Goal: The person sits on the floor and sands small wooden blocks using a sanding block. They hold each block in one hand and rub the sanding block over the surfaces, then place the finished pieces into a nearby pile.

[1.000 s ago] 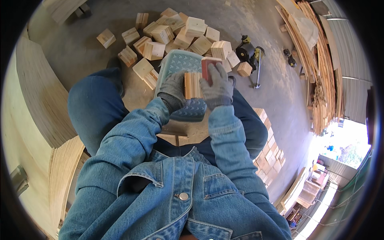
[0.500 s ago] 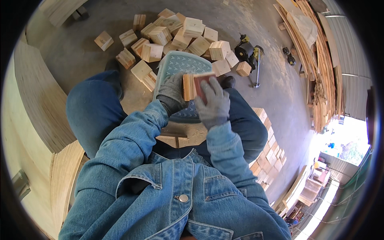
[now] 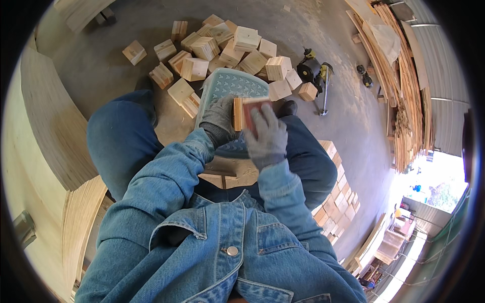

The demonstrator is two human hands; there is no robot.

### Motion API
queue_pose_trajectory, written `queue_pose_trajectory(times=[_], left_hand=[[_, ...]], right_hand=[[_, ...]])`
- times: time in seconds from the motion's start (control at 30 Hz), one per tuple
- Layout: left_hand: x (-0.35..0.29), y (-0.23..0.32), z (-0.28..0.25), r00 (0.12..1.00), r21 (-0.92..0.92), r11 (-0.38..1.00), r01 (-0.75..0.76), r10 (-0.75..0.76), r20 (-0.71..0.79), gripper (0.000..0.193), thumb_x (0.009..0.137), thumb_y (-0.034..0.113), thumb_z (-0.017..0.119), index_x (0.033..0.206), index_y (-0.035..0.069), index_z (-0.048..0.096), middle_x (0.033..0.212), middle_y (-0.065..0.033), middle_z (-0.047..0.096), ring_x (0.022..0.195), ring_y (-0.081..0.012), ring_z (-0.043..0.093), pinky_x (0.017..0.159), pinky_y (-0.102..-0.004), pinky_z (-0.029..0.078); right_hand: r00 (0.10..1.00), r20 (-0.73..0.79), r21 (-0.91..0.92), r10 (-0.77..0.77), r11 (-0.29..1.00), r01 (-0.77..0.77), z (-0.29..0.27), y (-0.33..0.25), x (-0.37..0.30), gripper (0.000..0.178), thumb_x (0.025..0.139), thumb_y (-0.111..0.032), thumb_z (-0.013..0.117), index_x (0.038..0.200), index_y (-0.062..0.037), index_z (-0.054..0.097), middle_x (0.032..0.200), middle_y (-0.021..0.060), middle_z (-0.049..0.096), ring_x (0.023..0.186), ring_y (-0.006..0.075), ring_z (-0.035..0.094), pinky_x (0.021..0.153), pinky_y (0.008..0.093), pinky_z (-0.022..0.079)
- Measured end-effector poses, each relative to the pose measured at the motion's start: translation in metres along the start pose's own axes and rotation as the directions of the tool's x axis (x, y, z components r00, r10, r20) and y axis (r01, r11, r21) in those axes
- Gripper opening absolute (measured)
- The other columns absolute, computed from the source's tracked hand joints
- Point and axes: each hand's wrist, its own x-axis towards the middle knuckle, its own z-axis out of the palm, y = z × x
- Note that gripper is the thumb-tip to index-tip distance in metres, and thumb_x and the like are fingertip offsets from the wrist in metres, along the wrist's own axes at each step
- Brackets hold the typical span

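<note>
Left hand (image 3: 217,121), grey-gloved, is closing around the left side of a layered wood block (image 3: 238,115); its exact finger placement is partly hiding behind the block. Right hand (image 3: 269,137), gloved alike, is holding a reddish flat block (image 3: 248,115) with fingers spreading over its outer face, slightly blurred. That reddish piece is lying against the wood block's right-hand side, covering most of it. So the wood block is sitting directly between the two hands, left palm on one side, reddish piece and right hand on the other, its striped edge showing in the gap.

Both hands are working above a pale blue-green plastic stool (image 3: 235,83), which is standing between the person's knees. Whether the wood block is touching the stool top, cannot tell.

Beyond the stool, a loose heap of wood blocks (image 3: 206,48) is lying on the floor (image 3: 166,15), well apart from the hands. Right of the heap, a black and yellow power tool (image 3: 309,68) is resting near a single block. Beside the right knee, more blocks (image 3: 339,202) are lying in close rows. Long boards (image 3: 404,101) are stacking up along the far right.
</note>
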Motion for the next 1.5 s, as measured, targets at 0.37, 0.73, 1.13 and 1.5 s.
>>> queue_pose_trajectory(times=[0.37,0.73,1.13,1.5], left_hand=[[0.004,-0.012,0.01,0.998,0.014,0.998,-0.062,0.061,0.008,0.08,0.074,0.04,0.089,0.142,0.016,0.054,0.136,-0.0167,0.061,0.131,-0.0368,0.058,0.12,-0.047,0.041],[0.007,-0.022,0.02,0.994,-0.003,0.997,-0.072,0.072,-0.079,0.072,0.074,0.026,0.09,0.137,0.008,0.06,0.13,-0.0198,0.065,0.122,-0.0386,0.063,0.11,-0.0452,0.05],[0.007,-0.024,0.018,0.995,0.024,0.999,0.034,-0.037,0.098,0.082,0.077,0.044,0.086,0.144,0.013,0.051,0.139,-0.0183,0.058,0.135,-0.0368,0.054,0.123,-0.048,0.035],[0.006,-0.035,0.031,0.998,-0.037,0.998,-0.047,0.046,-0.033,0.081,0.074,0.027,0.089,0.145,0.011,0.053,0.135,-0.0175,0.062,0.127,-0.0373,0.06,0.115,-0.0454,0.045]], right_hand=[[0.996,0.043,-0.009,-0.079,0.997,0.079,-0.005,-0.016,-0.005,0.059,0.084,-0.031,0.08,0.141,-0.0218,0.069,0.154,0.0081,0.055,0.12,0.0423,0.06,0.1,0.0573,0.051],[0.999,0.047,-0.025,0.005,1.0,-0.004,0.012,-0.017,0.063,0.059,0.09,-0.04,0.074,0.146,-0.0226,0.065,0.158,0.0077,0.052,0.125,0.0435,0.059,0.105,0.056,0.049],[0.987,0.014,0.03,-0.159,0.987,0.159,-0.004,-0.012,-0.051,0.057,0.083,-0.028,0.081,0.139,-0.0218,0.07,0.154,0.0088,0.054,0.123,0.0422,0.058,0.102,0.0586,0.049],[0.98,0.102,0.057,0.168,0.983,-0.175,0.003,0.009,0.096,0.058,0.09,-0.039,0.077,0.145,-0.0245,0.067,0.164,0.0057,0.05,0.129,0.0427,0.059,0.109,0.0515,0.05]])
